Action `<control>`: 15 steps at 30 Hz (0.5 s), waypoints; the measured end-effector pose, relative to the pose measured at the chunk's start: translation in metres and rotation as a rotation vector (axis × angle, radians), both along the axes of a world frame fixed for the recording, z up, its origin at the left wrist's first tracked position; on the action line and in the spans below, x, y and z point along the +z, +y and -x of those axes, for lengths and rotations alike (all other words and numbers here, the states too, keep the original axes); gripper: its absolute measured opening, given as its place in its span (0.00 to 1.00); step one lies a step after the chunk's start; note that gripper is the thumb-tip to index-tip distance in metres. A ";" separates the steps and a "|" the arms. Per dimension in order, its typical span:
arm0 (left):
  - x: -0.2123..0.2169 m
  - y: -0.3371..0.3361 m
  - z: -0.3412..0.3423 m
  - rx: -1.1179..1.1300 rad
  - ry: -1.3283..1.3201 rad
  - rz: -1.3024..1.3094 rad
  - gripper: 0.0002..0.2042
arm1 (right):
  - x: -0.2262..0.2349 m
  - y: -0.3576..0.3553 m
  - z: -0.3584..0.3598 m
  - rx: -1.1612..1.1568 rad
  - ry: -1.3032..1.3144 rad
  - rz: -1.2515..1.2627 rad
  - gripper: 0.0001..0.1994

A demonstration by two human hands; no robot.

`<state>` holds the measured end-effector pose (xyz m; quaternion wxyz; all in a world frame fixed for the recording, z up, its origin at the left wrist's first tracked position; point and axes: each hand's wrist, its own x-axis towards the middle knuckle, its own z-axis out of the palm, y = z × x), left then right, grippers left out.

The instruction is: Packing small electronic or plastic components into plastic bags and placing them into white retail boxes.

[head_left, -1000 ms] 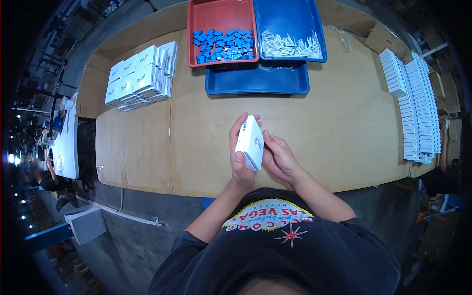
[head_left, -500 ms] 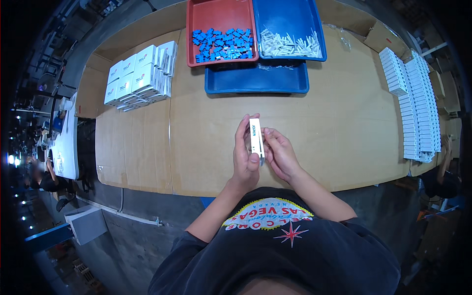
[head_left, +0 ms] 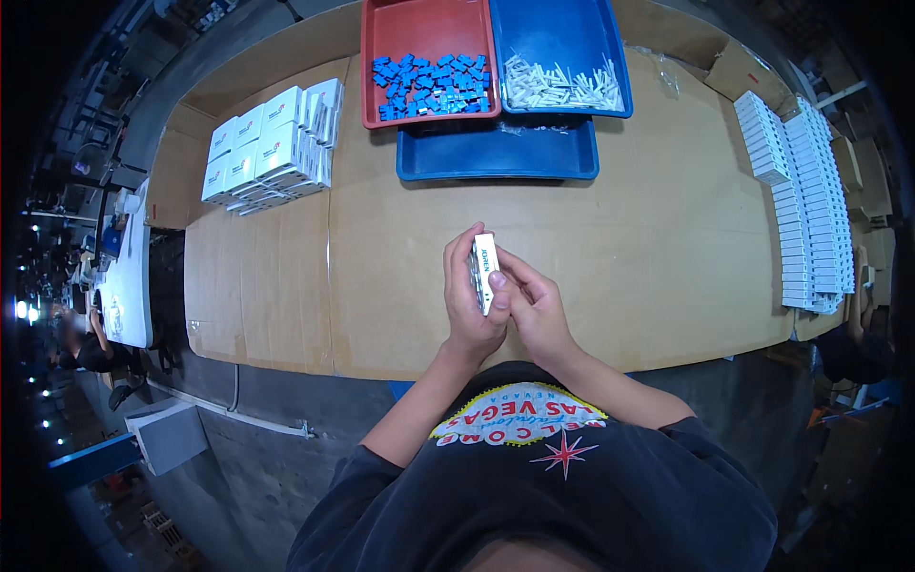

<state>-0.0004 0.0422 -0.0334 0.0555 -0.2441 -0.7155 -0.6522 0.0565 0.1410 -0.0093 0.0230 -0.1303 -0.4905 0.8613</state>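
A small white box (head_left: pixel 485 255) with dark print stands between my two hands, above the near middle of the table. My left hand (head_left: pixel 463 303) cups it from the left, fingers along its side. My right hand (head_left: pixel 537 313) closes on it from the right, the thumb pressed on the printed face. A darker, shiny strip shows along the box's left side; what it is I cannot make out. My fingertips behind the box are partly hidden.
Beyond my hands are a red tray (head_left: pixel 429 27) of blue pieces, a blue tray (head_left: pixel 558 33) of thin white pieces and a lower blue tray (head_left: pixel 496 157). White boxes (head_left: pixel 253 153) are stacked left; rows of white boxes (head_left: pixel 810 205) stand right. Other people sit at both sides.
My right hand has moved left and closed against the box, its thumb now on the printed face. The box has turned and shifted slightly left.
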 end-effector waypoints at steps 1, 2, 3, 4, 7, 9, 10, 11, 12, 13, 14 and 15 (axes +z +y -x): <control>-0.001 0.000 0.000 0.007 0.000 -0.030 0.38 | 0.002 -0.001 -0.001 0.001 0.001 -0.001 0.28; -0.003 0.000 0.001 0.007 0.001 -0.030 0.38 | 0.003 -0.002 -0.003 0.015 -0.001 -0.039 0.28; -0.005 -0.001 0.002 0.004 0.020 -0.065 0.37 | 0.004 -0.003 -0.004 0.029 -0.002 -0.078 0.27; -0.006 -0.001 0.001 0.001 0.039 -0.099 0.36 | 0.004 -0.004 -0.006 0.029 -0.003 -0.078 0.27; -0.007 -0.002 -0.001 -0.009 0.022 -0.135 0.35 | 0.001 -0.007 -0.009 0.030 0.045 -0.145 0.27; -0.005 -0.002 -0.002 -0.004 0.025 -0.141 0.35 | -0.001 -0.008 -0.010 0.024 0.075 -0.152 0.26; -0.005 -0.003 -0.003 0.003 0.027 -0.146 0.35 | -0.001 -0.009 -0.011 0.024 0.074 -0.152 0.26; -0.005 -0.004 -0.003 0.003 0.026 -0.146 0.35 | -0.001 -0.009 -0.011 0.034 0.077 -0.196 0.25; -0.005 -0.005 -0.004 0.006 0.028 -0.149 0.35 | 0.000 -0.009 -0.011 0.044 0.081 -0.241 0.25; -0.006 -0.005 -0.004 0.008 0.032 -0.154 0.36 | 0.000 -0.009 -0.011 0.044 0.082 -0.241 0.25; -0.007 -0.005 -0.003 0.008 0.033 -0.154 0.36 | 0.001 -0.009 -0.012 0.047 0.090 -0.257 0.25; -0.009 -0.004 -0.003 0.014 0.048 -0.157 0.37 | 0.001 -0.008 -0.012 0.049 0.098 -0.272 0.24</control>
